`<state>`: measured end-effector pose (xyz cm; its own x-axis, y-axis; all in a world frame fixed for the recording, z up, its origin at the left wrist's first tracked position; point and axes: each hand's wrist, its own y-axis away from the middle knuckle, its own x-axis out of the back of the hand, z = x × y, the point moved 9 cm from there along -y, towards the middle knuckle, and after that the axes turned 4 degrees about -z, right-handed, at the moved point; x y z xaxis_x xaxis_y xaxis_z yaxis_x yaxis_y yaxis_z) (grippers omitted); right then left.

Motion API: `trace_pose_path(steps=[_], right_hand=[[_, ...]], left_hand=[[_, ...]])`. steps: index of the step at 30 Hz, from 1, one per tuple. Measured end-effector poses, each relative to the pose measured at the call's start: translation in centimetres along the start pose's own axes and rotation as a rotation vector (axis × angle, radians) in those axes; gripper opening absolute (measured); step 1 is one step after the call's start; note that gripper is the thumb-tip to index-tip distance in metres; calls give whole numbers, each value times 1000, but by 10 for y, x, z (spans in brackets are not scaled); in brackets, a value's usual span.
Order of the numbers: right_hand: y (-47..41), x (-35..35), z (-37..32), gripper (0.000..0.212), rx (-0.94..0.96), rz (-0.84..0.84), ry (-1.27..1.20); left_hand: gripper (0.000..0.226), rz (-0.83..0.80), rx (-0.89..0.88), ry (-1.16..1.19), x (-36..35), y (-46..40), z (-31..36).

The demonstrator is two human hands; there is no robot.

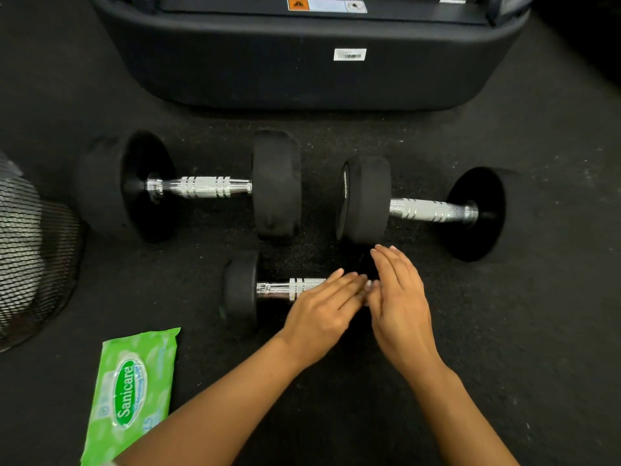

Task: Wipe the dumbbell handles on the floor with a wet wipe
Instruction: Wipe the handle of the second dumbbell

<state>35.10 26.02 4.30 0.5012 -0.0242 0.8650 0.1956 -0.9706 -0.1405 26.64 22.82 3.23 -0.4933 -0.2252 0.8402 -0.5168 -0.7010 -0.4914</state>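
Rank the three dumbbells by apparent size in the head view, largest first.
1-2. left dumbbell and right dumbbell: look alike, no ranking.
3. near dumbbell: smallest, though closest and partly hidden by the hands.

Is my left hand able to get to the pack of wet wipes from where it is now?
Probably yes. The left hand is open over the small dumbbell, and the green wipes pack lies on the floor beside the left forearm with nothing between them.

My hands (359,297) lie over the nearest dumbbell (265,290); two bigger dumbbells (201,186) at eleven and one, wipes pack (134,391) at eight.
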Motion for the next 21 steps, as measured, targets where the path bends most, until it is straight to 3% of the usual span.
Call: trace_pose_path(steps=[4, 6, 8, 10, 13, 17, 19, 21], right_hand=[[0, 1, 0, 50, -4, 18, -5], [-1, 1, -1, 51, 0, 16, -8], [-1, 1, -1, 52, 3, 15, -4], [-1, 2, -1, 52, -11, 13, -10], [-1, 1, 0, 53, -14, 11, -26], [-1, 1, 1, 51, -14, 19, -13], [-1, 1, 0, 51, -11, 18, -12], [-1, 2, 0, 52, -12, 12, -13]], left_hand=[[22, -74, 37, 26, -7, -10, -5], [25, -186, 232, 106, -4, -24, -18], [26, -404, 430, 102, -11, -35, -34], [29, -501, 513, 100, -11, -38, -44], [27, -430, 490, 98, -7, -27, -45], [29, -304, 292, 40, -5, -20, -17], [24, -346, 315, 73, -6, -29, -18], [25, -453, 446, 113, -10, -34, -35]])
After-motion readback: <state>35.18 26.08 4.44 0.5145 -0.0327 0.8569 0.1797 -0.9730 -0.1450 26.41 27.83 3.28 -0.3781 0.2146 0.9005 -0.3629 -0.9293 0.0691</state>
